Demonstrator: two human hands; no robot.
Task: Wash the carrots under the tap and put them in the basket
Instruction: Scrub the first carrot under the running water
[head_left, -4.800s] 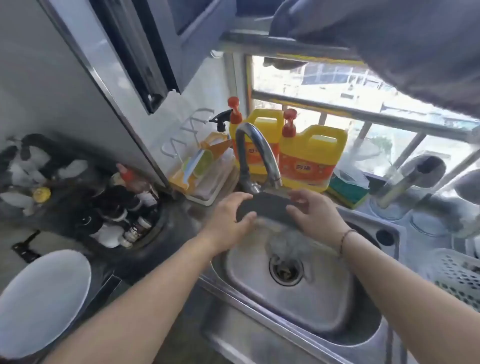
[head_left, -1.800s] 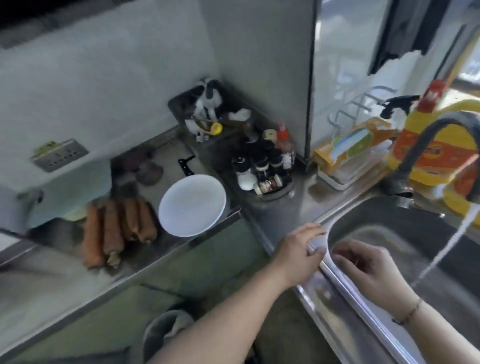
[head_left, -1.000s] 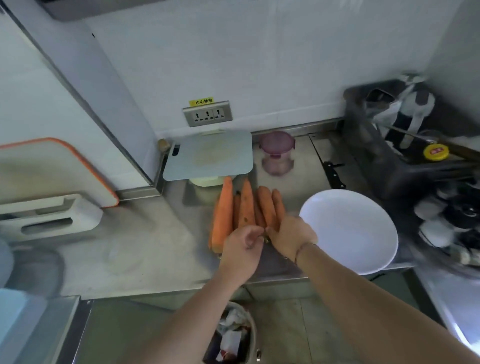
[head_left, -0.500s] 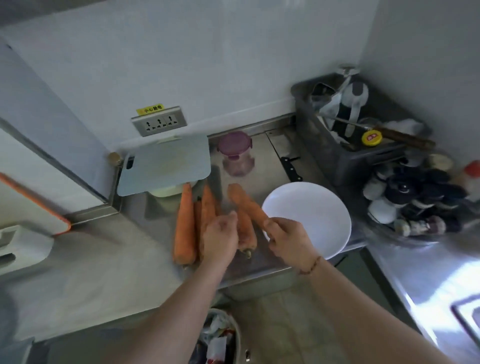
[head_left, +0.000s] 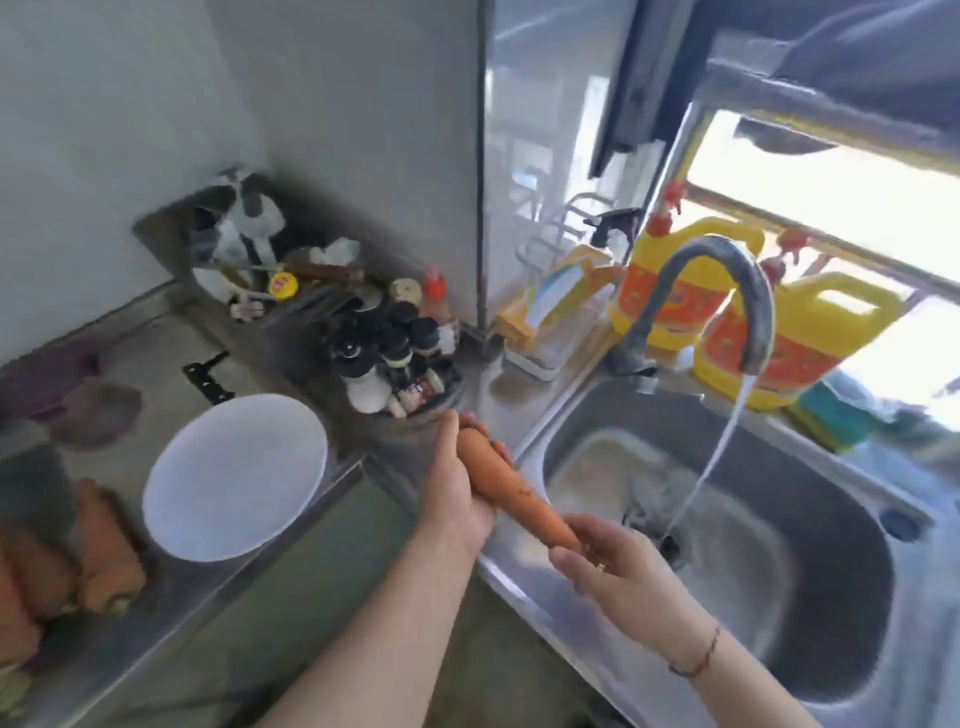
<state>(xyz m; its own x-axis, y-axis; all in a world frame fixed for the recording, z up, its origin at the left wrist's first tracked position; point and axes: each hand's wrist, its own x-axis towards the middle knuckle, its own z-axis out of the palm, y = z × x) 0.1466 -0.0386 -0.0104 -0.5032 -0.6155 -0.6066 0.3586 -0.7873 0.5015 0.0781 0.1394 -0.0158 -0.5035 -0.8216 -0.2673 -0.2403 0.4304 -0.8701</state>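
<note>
Left hand (head_left: 453, 480) grips 1 carrot (head_left: 511, 488) at its thick end; right hand (head_left: 615, 569) pinches its tip, at the sink (head_left: 810, 649) rim beside the running tap (head_left: 727, 283).

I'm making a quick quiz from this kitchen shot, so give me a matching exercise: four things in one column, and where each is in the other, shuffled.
Things:
1. carrot
2. white plate
3. water stream
4. yellow jugs

Places:
A. behind the tap, by the window
B. held in both hands, left hand and right hand
C. falling into the sink
D. on the counter left of the sink

Pairs: 1-B, 2-D, 3-C, 4-A
</note>
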